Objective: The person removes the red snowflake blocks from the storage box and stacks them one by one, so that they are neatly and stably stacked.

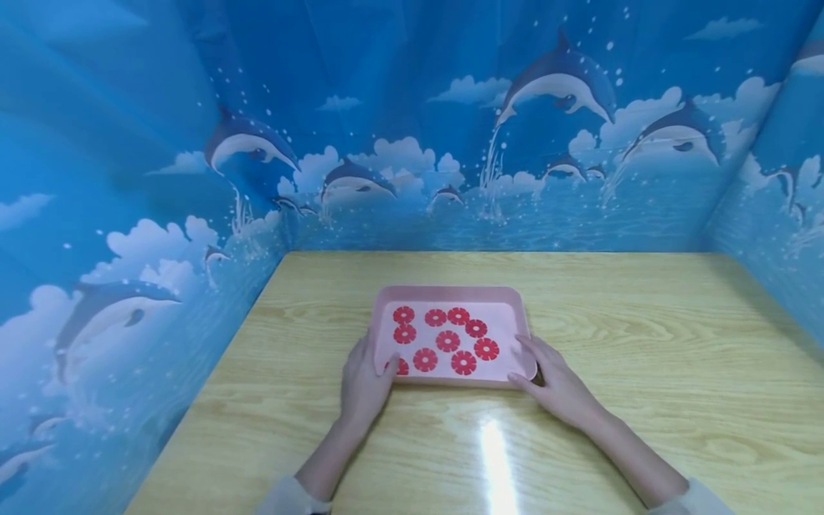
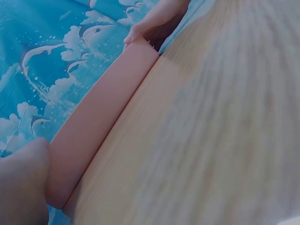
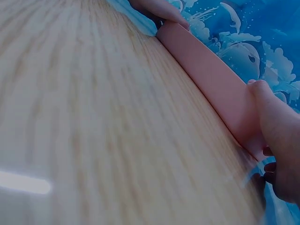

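A shallow pink tray (image 1: 450, 295) sits at the middle of the wooden table. Inside it lie several red notched discs (image 1: 448, 341), flat and spread about, a few touching each other. My left hand (image 1: 365, 383) grips the tray's near left corner, its thumb over the rim and partly covering one disc. At the near right corner, my right hand (image 1: 560, 383) holds the tray with the thumb at the front and fingers along the side. From the right wrist view, the tray's front wall (image 3: 215, 79) stands along the table surface, and fingers curl under the corner.
The wooden table (image 1: 644, 343) extends around the tray on all sides. Blue sheets printed with dolphins (image 1: 560, 79) and clouds form walls at the back, left and right. A bright light reflection (image 1: 497, 465) shows on the table in front.
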{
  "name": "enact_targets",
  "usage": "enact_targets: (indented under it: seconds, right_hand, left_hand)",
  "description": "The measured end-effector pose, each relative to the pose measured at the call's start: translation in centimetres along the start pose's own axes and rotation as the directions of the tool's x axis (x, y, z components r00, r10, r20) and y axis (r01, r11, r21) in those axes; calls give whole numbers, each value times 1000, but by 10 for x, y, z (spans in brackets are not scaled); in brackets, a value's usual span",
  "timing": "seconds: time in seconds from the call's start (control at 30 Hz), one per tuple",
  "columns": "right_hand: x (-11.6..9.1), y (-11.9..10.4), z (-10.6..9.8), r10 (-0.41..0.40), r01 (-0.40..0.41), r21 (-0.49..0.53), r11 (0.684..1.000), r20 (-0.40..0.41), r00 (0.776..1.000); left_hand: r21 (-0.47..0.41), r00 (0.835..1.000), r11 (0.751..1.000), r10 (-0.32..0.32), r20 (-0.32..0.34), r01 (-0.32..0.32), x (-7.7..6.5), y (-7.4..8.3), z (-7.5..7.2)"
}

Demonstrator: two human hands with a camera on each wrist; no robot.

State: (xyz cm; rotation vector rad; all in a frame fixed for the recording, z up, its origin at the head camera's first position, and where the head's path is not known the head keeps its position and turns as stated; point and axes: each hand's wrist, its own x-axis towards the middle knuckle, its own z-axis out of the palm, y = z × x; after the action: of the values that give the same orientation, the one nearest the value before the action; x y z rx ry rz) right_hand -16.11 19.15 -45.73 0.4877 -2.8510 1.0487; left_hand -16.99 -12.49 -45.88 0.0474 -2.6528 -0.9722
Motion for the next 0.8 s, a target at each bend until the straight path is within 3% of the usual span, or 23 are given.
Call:
enact_targets:
  seconds: [0.57,0.8]
  right_hand:
    - [-17,16,-17,-29,29,-4,1000,-11,1000]
    - [-24,22,-24,-34,34,0,999,-17,999]
  left_hand:
    - [39,994,993,112,8,-112,-16,15,10]
    - [35,992,993,114,48,-116,-21,23,13]
